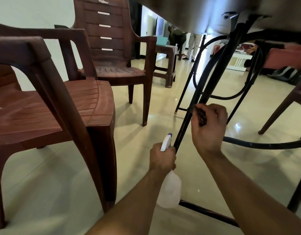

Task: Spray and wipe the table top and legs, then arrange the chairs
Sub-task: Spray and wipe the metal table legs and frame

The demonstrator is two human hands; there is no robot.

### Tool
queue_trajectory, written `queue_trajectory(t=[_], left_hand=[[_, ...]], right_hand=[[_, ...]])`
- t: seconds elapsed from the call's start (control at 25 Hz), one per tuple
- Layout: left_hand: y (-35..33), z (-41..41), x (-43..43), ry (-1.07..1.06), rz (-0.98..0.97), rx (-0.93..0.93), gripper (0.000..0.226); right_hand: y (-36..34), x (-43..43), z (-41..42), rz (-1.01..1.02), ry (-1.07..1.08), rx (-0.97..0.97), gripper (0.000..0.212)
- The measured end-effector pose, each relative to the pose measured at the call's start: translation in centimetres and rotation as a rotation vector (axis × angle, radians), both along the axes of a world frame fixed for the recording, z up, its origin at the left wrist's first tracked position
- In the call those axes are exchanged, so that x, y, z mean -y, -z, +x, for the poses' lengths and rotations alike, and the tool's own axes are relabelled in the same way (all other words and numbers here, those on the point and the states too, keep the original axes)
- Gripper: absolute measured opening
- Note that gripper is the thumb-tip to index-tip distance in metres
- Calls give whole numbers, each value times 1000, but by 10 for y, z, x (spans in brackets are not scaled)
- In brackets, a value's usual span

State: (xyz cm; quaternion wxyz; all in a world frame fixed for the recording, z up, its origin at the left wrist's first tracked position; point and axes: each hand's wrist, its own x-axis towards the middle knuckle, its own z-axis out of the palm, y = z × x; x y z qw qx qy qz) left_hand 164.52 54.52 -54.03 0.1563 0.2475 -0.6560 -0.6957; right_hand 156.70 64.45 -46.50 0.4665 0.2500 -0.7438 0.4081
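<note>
A: Step in hand?
B: Leg wipe, under the table top (pixel 180 14), which fills the upper right. Left hand (pixel 162 156), lower centre, has its fingers curled round the neck of the spray bottle (pixel 170 190), nozzle up and just beside the black table leg (pixel 212 73). Right hand (pixel 210 126), right of centre, is clamped on a dark cloth (pixel 201 116) wrapped round that leg
A: How to do it well?
B: My guess: wrap the cloth fully round the rod and pull down in one stroke to the floor bar (pixel 205 211). The rod is thin, so spray close, with the bottle out of the cloth's path
A: Counts, left to right?
B: Two brown chairs on the left, near chair (pixel 44 107) and far chair (pixel 112 48). One brown stool (pixel 165 65) upper centre. One bottle, one cloth, two hands. Part of a third chair (pixel 280 109) at the right edge. The black rods and hoops overlap, so no exact leg count
</note>
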Motion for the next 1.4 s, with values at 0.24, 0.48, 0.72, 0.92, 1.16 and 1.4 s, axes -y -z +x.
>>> queue_trajectory(t=[0.24,0.48,0.72,0.92,1.16,1.4], left_hand=[[-10,-4,-10,10,2,-45,17],[-11,-1,-3,-6,9,-38,14],[-19,6,-8,17,-2,-44,16],[-26,6,-11,35,-11,-76,14],[-27,6,-11,45,3,-87,18],[-19,4,-16,69,9,-71,16]], right_hand=[[-4,0,-18,801,115,-277,36],[-64,2,-32,807,214,-357,36],[-37,1,-34,1320,153,-290,33],[-45,-14,-24,878,233,-347,44],[-49,-24,-18,723,132,-223,70],[3,-7,1,163,-94,156,43]])
